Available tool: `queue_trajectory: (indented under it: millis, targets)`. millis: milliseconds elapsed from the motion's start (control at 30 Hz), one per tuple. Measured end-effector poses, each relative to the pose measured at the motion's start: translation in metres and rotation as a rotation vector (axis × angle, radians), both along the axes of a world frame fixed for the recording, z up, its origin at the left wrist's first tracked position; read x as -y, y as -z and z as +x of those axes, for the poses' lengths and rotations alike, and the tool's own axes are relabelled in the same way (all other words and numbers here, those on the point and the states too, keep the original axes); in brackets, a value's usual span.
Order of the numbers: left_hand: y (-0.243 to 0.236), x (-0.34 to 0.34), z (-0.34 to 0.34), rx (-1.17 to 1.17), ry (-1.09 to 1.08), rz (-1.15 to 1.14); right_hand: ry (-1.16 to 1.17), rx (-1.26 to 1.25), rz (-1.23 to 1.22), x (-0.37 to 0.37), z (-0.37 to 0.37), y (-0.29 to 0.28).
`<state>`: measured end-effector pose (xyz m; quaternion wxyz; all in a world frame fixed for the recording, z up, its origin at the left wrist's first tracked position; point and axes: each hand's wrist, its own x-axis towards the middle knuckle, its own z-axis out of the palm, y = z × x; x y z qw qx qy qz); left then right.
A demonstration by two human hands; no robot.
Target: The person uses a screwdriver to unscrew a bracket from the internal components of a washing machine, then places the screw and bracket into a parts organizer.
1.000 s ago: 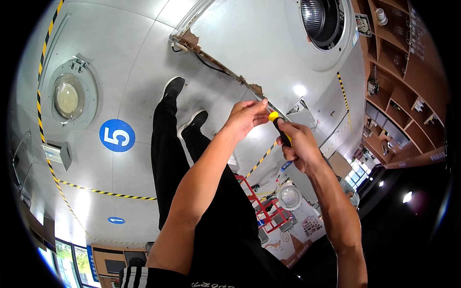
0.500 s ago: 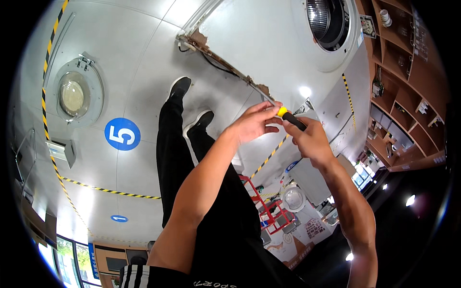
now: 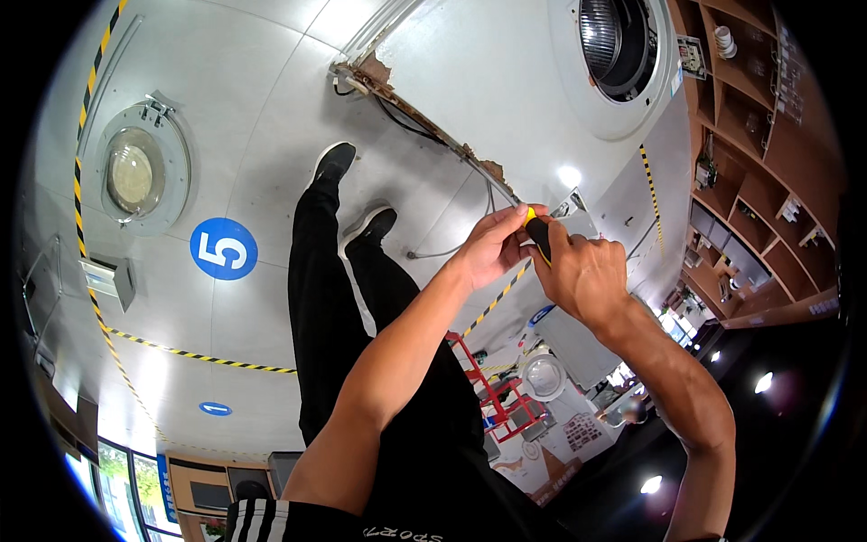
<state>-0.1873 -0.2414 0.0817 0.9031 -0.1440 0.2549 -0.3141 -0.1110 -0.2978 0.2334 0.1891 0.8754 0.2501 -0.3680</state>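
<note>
A screwdriver (image 3: 538,237) with a black and yellow handle points up and left at the corner of a white washing machine (image 3: 488,81). My right hand (image 3: 587,275) is wrapped around its handle. Beside it my left hand (image 3: 492,246) is closed, thumb and fingertips pinching near the yellow collar. The shaft runs along the machine's edge, and its tip is hard to make out there. Rust and peeling brown patches mark this edge, and a dark cable hangs beneath it. The round door opening (image 3: 619,50) shows a metal drum.
A detached round washer door (image 3: 140,176) lies on the grey floor at left. Near my feet a thin grey hose (image 3: 442,255) trails. Yellow-black tape (image 3: 199,356) marks the floor. Brown shelves (image 3: 768,190) stand at right, and a red frame (image 3: 501,402) stands by another machine.
My right hand has turned and shifted closer to my left, covering more of the handle. My left hand has moved slightly right. A grey hose now shows below the machine's edge.
</note>
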Motion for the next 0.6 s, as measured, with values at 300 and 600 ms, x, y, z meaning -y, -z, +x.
queue_trajectory:
  millis: [300,600]
  targets:
    - [-0.005,-0.028,0.016,0.202,0.398,0.603,0.876,-0.134,0.05,-0.015,0.007,0.001]
    - [-0.003,-0.024,0.016,1.16,-0.175,1.778,0.582,-0.123,0.057,-0.024,0.002,-0.012]
